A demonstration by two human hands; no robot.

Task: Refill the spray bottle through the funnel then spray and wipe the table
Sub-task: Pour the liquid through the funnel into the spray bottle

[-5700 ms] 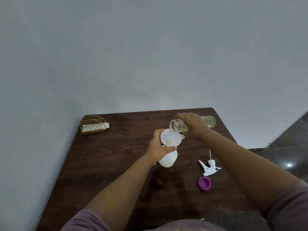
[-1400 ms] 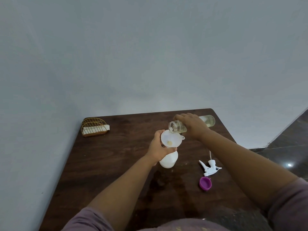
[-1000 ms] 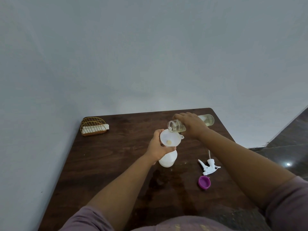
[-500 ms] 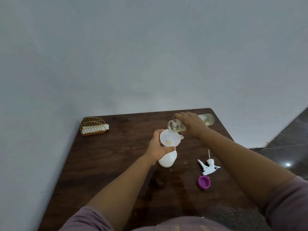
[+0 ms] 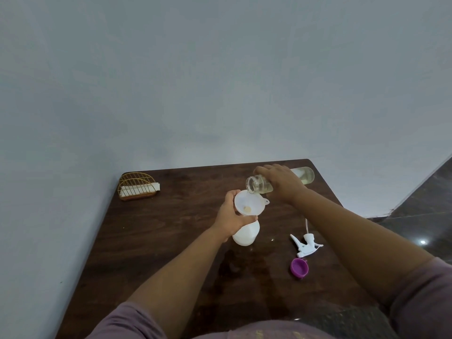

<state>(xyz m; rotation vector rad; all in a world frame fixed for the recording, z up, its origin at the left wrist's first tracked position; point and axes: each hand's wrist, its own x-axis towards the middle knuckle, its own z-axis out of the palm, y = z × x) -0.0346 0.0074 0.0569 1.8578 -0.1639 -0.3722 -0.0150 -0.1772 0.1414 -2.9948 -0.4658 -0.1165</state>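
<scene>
A white spray bottle (image 5: 245, 235) stands on the dark wooden table (image 5: 171, 231) with a white funnel (image 5: 249, 203) in its neck. My left hand (image 5: 232, 217) grips the bottle's neck just under the funnel. My right hand (image 5: 281, 183) holds a clear bottle (image 5: 259, 187) of pale yellow liquid, tipped nearly flat, its mouth over the funnel's far rim. A little liquid pools at the funnel's bottom. The white trigger sprayer head (image 5: 305, 244) lies on the table to the right, off the bottle.
A purple cap (image 5: 299, 267) lies in front of the sprayer head. A gold wire holder (image 5: 137, 185) with white napkins sits at the far left corner against the wall. The table's right edge drops to a dark floor (image 5: 420, 216).
The clear bottle stays tipped over the funnel and both hands keep their grip. The view has shifted slightly; nothing else on the table has moved.
</scene>
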